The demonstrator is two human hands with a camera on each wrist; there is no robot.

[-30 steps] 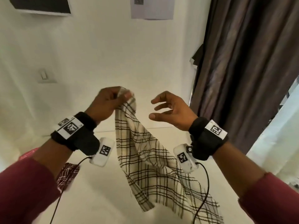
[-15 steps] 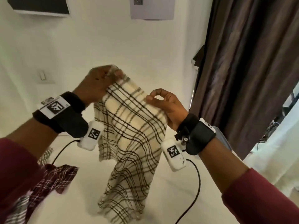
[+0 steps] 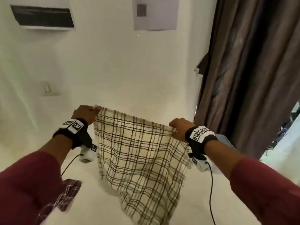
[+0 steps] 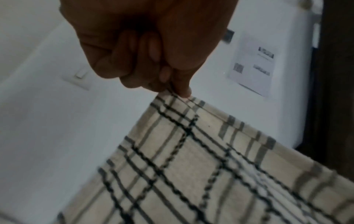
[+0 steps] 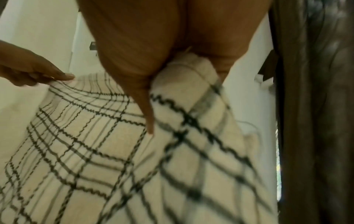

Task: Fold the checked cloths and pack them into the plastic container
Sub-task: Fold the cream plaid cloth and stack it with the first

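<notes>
A cream cloth with dark checks (image 3: 139, 153) hangs spread in the air above the white table (image 3: 90, 202). My left hand (image 3: 95, 109) pinches its upper left corner between thumb and forefinger, as the left wrist view shows: left hand (image 4: 176, 91), cloth (image 4: 191, 166). My right hand (image 3: 172, 129) grips the upper right corner, with bunched cloth (image 5: 134, 159) in its fist (image 5: 172, 72). The cloth's lower edge trails down to the table. A pale plastic container (image 3: 222, 140) shows partly behind my right wrist.
A dark red checked cloth (image 3: 68, 194) lies on the table at the lower left, partly under my left sleeve. A brown curtain (image 3: 251, 70) hangs at the right. The white wall stands close behind the table. Wrist camera cables hang below both arms.
My right hand, empty a second ago, has taken the cloth's other corner. Both hands have moved apart and the cloth now hangs spread wide between them.
</notes>
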